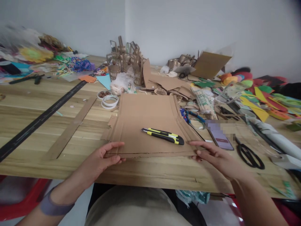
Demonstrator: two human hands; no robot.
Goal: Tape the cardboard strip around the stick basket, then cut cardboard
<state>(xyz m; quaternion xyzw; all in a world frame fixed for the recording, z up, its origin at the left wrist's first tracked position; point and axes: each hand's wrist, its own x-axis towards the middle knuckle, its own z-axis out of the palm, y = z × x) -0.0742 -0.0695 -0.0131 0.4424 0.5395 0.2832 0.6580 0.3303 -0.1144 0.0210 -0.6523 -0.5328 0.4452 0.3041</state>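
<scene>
A flat brown cardboard sheet [145, 113] lies in front of me, with fold creases along both sides and a dark line near its front edge. My left hand [105, 157] grips its near left corner between thumb and fingers. At the near right corner, my right hand [211, 153] pinches the same sheet the same way. On top of the cardboard rests a yellow and black utility knife [163, 136], its tip pointing left. Neither hand touches the knife.
A cardboard strip [72, 128] and a long black ruler-like bar [44, 116] lie to the left. Tape rolls [109, 101] stand behind. Rightward are a phone [219, 135], black scissors [250, 153] and pliers [185, 115]. Small baskets [115, 73] and craft scraps crowd the back.
</scene>
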